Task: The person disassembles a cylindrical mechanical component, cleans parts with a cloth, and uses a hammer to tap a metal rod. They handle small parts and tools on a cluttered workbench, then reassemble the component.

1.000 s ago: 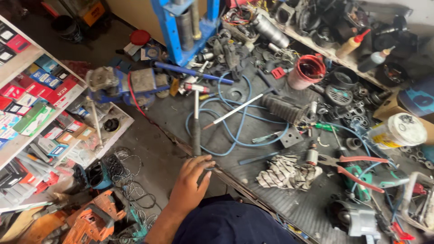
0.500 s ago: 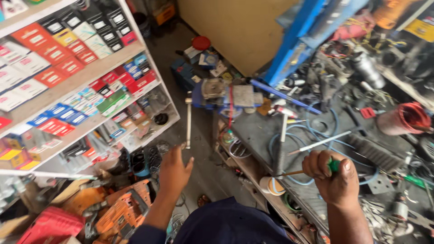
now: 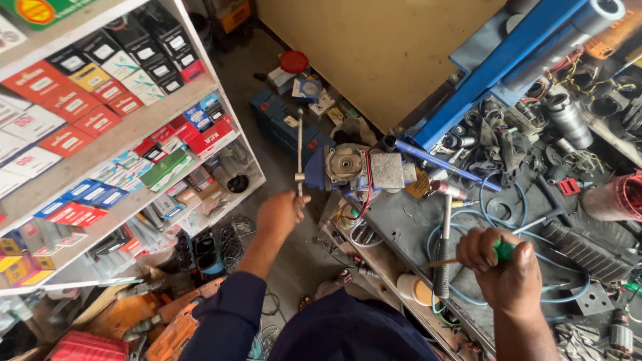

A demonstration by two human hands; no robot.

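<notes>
since half a second back the left hand [image 3: 281, 212] has risen to grip the lower end of the vise handle bar [image 3: 299, 155], fingers wrapped on it, just left of the bench vise [image 3: 348, 167] at the workbench [image 3: 408, 227] edge. the right hand [image 3: 505, 271], fisted round a green-handled tool [image 3: 503, 250], sits right of the vise, beside the hammer [image 3: 443, 247]. open floor [image 3: 294, 261] lies below the vise, with shelves [image 3: 114, 144] further left.

White shelves [image 3: 127, 134] packed with coloured boxes; grey concrete floor [image 3: 294, 261]; yellow-tan wall panel [image 3: 381, 47]; cluttered workbench [image 3: 414, 227].
</notes>
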